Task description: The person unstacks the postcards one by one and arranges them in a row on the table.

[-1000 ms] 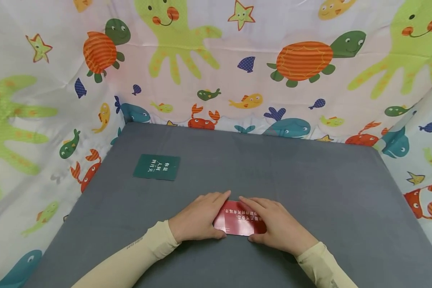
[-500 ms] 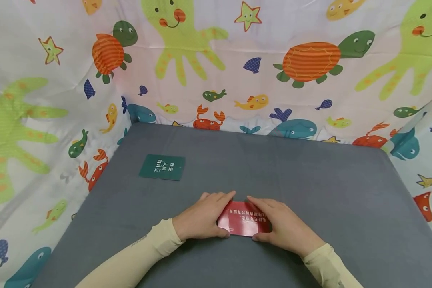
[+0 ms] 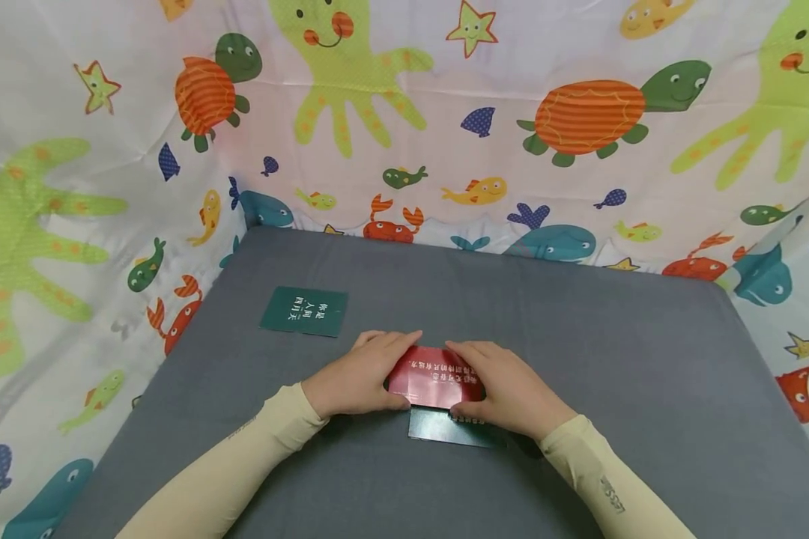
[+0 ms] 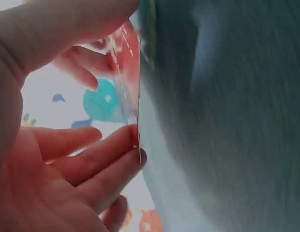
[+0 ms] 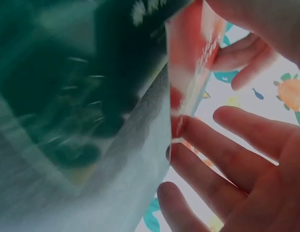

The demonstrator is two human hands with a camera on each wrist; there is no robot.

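Note:
A glossy red card (image 3: 434,376) with white Chinese characters is held up between both hands in the head view. My left hand (image 3: 360,378) pinches its left side, thumb at the near edge and fingers at the far edge. On the right side, my right hand (image 3: 515,389) pinches it the same way. A dark green card (image 3: 445,429) lies on the table just below, partly covered by the red card and the right hand. In the right wrist view the red card (image 5: 181,63) stands nearly edge-on, a gap away from the green card (image 5: 48,96).
Another green card (image 3: 305,311) with white characters lies at the back left of the grey table (image 3: 600,329). A curtain (image 3: 404,97) printed with sea animals hangs along the back and sides.
Both hands have raised the red card and moved it away from the body and slightly left. The green card beneath has come into view. The back-left green card stays put.

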